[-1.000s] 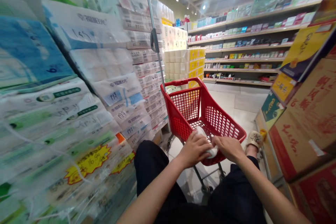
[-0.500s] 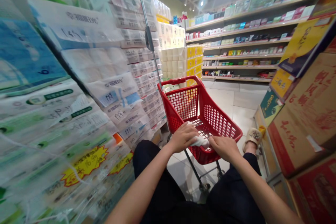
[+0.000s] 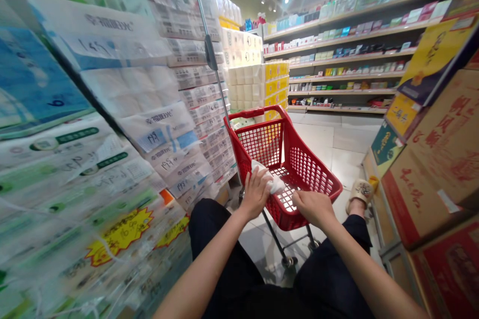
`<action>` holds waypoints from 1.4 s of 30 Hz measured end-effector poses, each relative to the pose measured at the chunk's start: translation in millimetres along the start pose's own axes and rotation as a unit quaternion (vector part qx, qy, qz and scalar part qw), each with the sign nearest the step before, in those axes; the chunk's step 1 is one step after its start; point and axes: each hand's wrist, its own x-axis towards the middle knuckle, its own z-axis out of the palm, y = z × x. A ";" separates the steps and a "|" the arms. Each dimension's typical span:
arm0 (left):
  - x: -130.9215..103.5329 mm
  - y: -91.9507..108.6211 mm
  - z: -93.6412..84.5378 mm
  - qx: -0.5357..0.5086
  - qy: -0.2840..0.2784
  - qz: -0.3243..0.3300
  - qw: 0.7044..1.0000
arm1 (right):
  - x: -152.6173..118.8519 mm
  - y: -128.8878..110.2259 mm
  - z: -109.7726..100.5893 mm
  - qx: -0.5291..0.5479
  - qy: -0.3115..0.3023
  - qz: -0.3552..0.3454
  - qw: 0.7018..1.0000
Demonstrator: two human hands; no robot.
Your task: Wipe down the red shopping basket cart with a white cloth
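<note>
A red plastic shopping basket cart [image 3: 314, 172] stands between my knees, on a metal frame with wheels. My left hand [image 3: 256, 192] presses a white cloth or tissue [image 3: 276, 184] against the cart's near left rim, fingers spread over it. Part of the white piece hangs toward the inside of the basket. My right hand [image 3: 312, 205] is curled closed at the near right rim of the cart, touching it; its fingertips are hidden, apart from the white piece.
Stacked tissue packs [image 3: 175, 129] rise close on the left, beside a metal pole [image 3: 200, 2]. Cardboard boxes [image 3: 441, 144] are piled on the right. Stocked shelves [image 3: 344, 79] line the back. My shoe [image 3: 361, 194] rests on the right side.
My left hand has moved slightly left and up along the rim with the white piece. My right hand has come away from the white piece and shifted slightly left.
</note>
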 end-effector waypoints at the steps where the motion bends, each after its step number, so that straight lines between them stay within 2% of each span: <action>1: -8.4 12.0 1.5 -0.001 0.001 0.004 1.000 | 0.0 0.2 -0.1 0.000 0.000 -0.002 1.000; 6: -46.5 74.2 10.7 -0.007 0.010 0.039 0.999 | -2.7 1.9 1.1 -0.024 0.022 -0.028 0.999; 9: -54.6 88.1 15.9 -0.002 0.028 0.026 0.999 | -6.3 2.5 1.7 -0.050 0.039 -0.049 0.997; 12: -48.1 73.5 13.8 0.005 0.018 0.066 0.998 | -9.6 2.7 1.9 -0.058 0.047 -0.065 0.995; 16: -28.6 35.3 1.0 0.011 -0.040 0.176 0.983 | -10.7 1.8 3.5 -0.041 0.061 -0.063 0.995; 18: -17.8 17.7 -6.2 0.014 -0.065 0.203 0.977 | -10.1 1.6 4.6 -0.025 0.065 -0.057 0.996; 20: -6.8 1.8 -12.7 0.019 -0.076 0.198 0.977 | -9.3 2.0 5.4 -0.012 0.062 -0.057 0.996; 24: 14.6 -26.9 -23.0 0.029 -0.062 0.130 0.989 | -8.4 3.2 5.3 -0.007 0.055 -0.057 0.997; 28: 24.7 -38.1 -24.4 0.030 -0.029 0.059 0.997 | -8.0 2.9 4.9 -0.008 0.058 -0.053 0.997; 31: 18.7 -25.8 -18.4 0.026 0.011 0.013 1.000 | -8.0 2.2 5.1 -0.007 0.058 -0.052 0.997; 35: -4.6 8.5 -9.0 0.015 0.039 0.002 0.999 | -8.7 2.9 4.7 -0.007 0.066 -0.060 0.996; 39: -29.6 39.8 -2.1 0.004 0.008 0.075 0.997 | -9.4 7.9 4.8 0.000 0.068 -0.066 0.995; 42: -34.6 47.3 0.4 0.007 -0.025 0.146 0.989 | -9.2 15.1 5.7 0.008 0.067 -0.077 0.995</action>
